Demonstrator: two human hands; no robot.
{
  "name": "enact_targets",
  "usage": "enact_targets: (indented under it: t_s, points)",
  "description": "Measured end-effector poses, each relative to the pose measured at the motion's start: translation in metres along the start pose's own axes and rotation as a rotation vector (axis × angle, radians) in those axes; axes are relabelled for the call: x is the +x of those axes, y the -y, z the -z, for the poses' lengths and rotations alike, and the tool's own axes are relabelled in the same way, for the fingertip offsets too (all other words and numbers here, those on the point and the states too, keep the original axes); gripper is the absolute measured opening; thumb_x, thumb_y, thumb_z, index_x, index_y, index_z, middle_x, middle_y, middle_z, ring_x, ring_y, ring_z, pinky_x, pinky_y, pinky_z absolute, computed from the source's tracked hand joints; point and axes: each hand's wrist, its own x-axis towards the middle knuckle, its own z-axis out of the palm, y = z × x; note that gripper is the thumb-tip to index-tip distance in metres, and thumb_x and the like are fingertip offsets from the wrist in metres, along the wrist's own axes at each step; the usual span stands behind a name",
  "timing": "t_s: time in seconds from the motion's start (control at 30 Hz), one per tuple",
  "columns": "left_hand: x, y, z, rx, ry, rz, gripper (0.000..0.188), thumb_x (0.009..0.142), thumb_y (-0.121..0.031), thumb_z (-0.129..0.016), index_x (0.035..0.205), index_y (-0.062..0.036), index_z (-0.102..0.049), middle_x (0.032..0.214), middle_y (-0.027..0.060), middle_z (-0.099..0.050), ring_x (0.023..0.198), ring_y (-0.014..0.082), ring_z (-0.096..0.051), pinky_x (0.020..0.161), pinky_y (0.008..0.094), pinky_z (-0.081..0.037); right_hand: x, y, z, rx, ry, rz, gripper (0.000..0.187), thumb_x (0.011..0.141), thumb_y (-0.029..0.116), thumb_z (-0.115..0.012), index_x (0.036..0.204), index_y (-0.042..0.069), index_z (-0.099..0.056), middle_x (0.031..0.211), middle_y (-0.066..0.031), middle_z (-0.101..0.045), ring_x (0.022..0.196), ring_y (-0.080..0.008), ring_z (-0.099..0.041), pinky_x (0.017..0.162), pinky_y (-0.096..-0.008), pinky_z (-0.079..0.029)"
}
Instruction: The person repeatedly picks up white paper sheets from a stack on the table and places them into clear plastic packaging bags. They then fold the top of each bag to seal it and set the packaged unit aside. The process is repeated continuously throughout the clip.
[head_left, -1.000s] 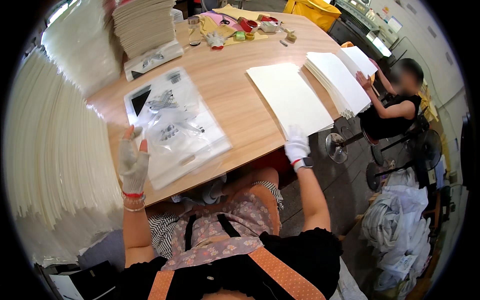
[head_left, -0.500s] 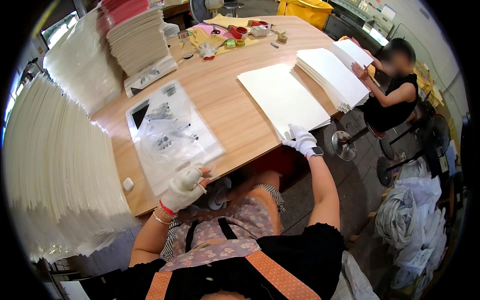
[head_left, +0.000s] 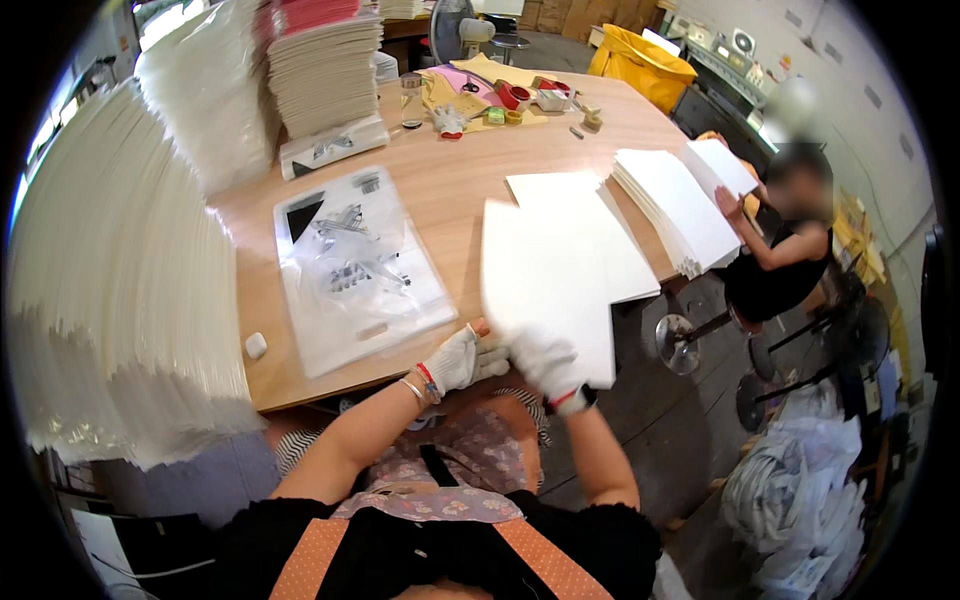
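Observation:
My right hand (head_left: pixel 548 362), in a white glove and blurred by motion, grips the near edge of a white paper sheet (head_left: pixel 548 270). That sheet is raised and tilted, and partly covers a stack of white sheets (head_left: pixel 625 255) on the table. Close by on the left is my left hand (head_left: pixel 466 360), also gloved, with a bare fingertip showing. Its fingers are stretched out and apart beside the sheet's lower corner, holding nothing. Further left lies a pile of clear plastic bags (head_left: pixel 365 300) with dark printing and a cut-out handle.
Tall stacks of plastic bags (head_left: pixel 120 290) fill the left side. A small white object (head_left: pixel 256 346) lies near them. Tape rolls (head_left: pixel 513 97), a glove and a glass (head_left: pixel 411 103) stand at the back. At right a seated person (head_left: pixel 785 240) handles a fanned white stack (head_left: pixel 685 215).
My right hand has moved left from the stack's corner, bringing one sheet with it. My left hand has moved right, off the plastic bags and toward the sheet, its fingers now stretched.

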Motion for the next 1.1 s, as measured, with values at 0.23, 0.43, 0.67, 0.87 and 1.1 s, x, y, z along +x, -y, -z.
enact_targets:
  t_s: [0.23,0.43,0.67,0.87,1.1]
  points:
    - [-0.072,-0.052,-0.013,1.386,-0.139,0.114,0.058,0.074,-0.017,-0.057,0.127,0.0031,-0.045,0.12,0.0175,-0.053,0.105,0.0251,-0.051,0.09,0.0338,-0.045,-0.107,-0.042,-0.093,2.049,0.217,-1.06,0.045,0.093,0.041,-0.051,0.113,0.002,-0.056,0.099,-0.0081,-0.063,0.099,-0.0264,-0.058,0.081,-0.0422,-0.05]
    - [-0.075,0.059,0.009,2.298,-0.387,-0.802,0.074,0.074,-0.034,-0.062,0.133,0.0,-0.037,0.134,0.0261,-0.039,0.127,0.0371,-0.038,0.105,0.0473,-0.031,-0.039,0.097,-0.055,2.213,-0.308,-0.934,0.055,0.093,0.036,-0.055,0.13,-0.003,-0.044,0.103,-0.0165,-0.064,0.098,-0.0237,-0.06,0.086,-0.0329,-0.049]
    - [-0.145,-0.088,-0.019,1.951,-0.391,-1.591,0.052,0.081,-0.026,-0.064,0.127,-0.0058,-0.05,0.123,0.0159,-0.049,0.112,0.0241,-0.047,0.092,0.0392,-0.045,-0.016,0.067,0.016,1.626,-0.237,-0.693,0.035,0.086,0.007,-0.064,0.116,-0.005,-0.052,0.099,-0.0116,-0.066,0.08,-0.0191,-0.064,0.07,-0.0311,-0.053]
    - [-0.149,-0.213,0.029,1.675,-0.915,-1.204,0.051,0.084,-0.018,-0.062,0.129,-0.0013,-0.045,0.119,0.0113,-0.055,0.107,0.0201,-0.054,0.09,0.0336,-0.047,0.001,0.045,0.056,1.056,-0.251,-0.224,0.029,0.08,0.004,-0.064,0.11,0.005,-0.06,0.094,-0.0104,-0.067,0.075,-0.0222,-0.066,0.068,-0.0309,-0.053]
    - [-0.069,-0.136,0.025,1.436,-0.286,-1.235,0.04,0.084,-0.021,-0.056,0.12,-0.0025,-0.05,0.102,0.0108,-0.06,0.093,0.0246,-0.06,0.084,0.0364,-0.047,0.069,0.062,0.016,0.443,0.378,-0.054,0.03,0.081,0.027,-0.06,0.108,0.013,-0.059,0.104,-0.0115,-0.064,0.081,-0.032,-0.065,0.068,-0.0438,-0.052]
